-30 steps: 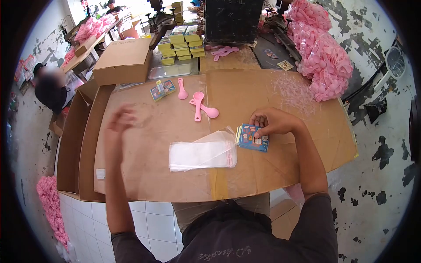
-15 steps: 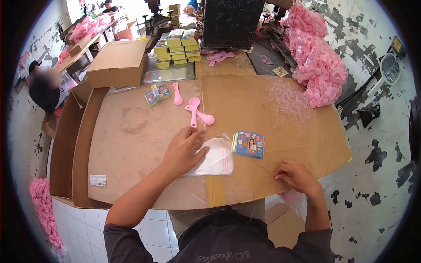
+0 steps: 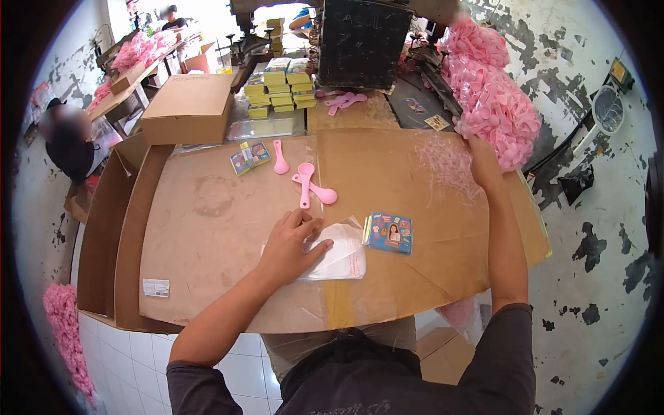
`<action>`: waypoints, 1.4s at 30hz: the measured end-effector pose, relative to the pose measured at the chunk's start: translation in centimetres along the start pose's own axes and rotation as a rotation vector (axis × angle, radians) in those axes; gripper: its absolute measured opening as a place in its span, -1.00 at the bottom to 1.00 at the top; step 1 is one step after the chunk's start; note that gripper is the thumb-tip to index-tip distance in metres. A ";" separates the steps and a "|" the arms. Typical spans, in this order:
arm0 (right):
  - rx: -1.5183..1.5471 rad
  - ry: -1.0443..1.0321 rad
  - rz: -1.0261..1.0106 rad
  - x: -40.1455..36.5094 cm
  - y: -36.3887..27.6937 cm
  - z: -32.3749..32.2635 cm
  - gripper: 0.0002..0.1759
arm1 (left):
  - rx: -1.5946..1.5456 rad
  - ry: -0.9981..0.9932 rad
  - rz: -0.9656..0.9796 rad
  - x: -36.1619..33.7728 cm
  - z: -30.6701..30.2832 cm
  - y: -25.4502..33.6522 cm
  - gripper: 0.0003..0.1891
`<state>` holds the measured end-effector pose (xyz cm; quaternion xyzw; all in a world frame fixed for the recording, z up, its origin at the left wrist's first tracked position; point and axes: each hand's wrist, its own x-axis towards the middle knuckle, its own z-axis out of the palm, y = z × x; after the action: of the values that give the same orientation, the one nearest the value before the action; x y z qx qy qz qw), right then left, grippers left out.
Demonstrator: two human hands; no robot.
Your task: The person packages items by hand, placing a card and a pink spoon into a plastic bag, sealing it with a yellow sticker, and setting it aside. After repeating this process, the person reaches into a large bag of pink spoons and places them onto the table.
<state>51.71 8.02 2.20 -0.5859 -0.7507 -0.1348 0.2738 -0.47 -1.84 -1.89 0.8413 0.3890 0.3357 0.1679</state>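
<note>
My left hand (image 3: 292, 245) rests on a stack of clear plastic bags (image 3: 340, 257), thumb apart from the loosely bent fingers, holding nothing. Just above its fingertips, two pink measuring spoons (image 3: 305, 185) lie crossed. Another pink spoon (image 3: 279, 158) lies farther back, beside a small bundle of printed cards (image 3: 250, 158). To the right of the bags sits a stack of blue printed cards (image 3: 390, 233). My right hand (image 3: 485, 162) reaches out to the edge of a big heap of bagged pink spoons (image 3: 501, 111); its fingertips are hard to make out there.
Cardboard (image 3: 228, 277) covers the worktop. Clear plastic scraps (image 3: 446, 166) lie at the right. Behind stand a closed carton (image 3: 187, 104), stacked yellow-edged cards (image 3: 280, 86) and a black machine block (image 3: 363, 45). A person (image 3: 69, 142) sits at the far left.
My right hand has moved from the table's front right edge, forward to the heap of pink spoons. My left hand stays on the plastic bags.
</note>
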 end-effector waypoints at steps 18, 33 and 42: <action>0.511 -0.608 0.089 -4.1 -20.6 -1.2 -0.67 | -0.466 -0.035 -0.389 0.6 0.0 0.3 -0.80; 0.789 -0.647 -0.380 -2.9 -27.4 2.0 -0.79 | -0.916 0.097 -0.381 0.8 -1.8 -1.5 -0.75; 0.988 -0.513 0.061 0.5 -26.7 1.1 -0.68 | -1.084 -0.117 -0.492 0.7 -2.5 -0.9 -0.70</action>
<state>25.93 1.59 4.71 -0.4235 -0.7500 0.3880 0.3280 -2.37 -0.63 -0.27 0.5378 0.3358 0.3907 0.6674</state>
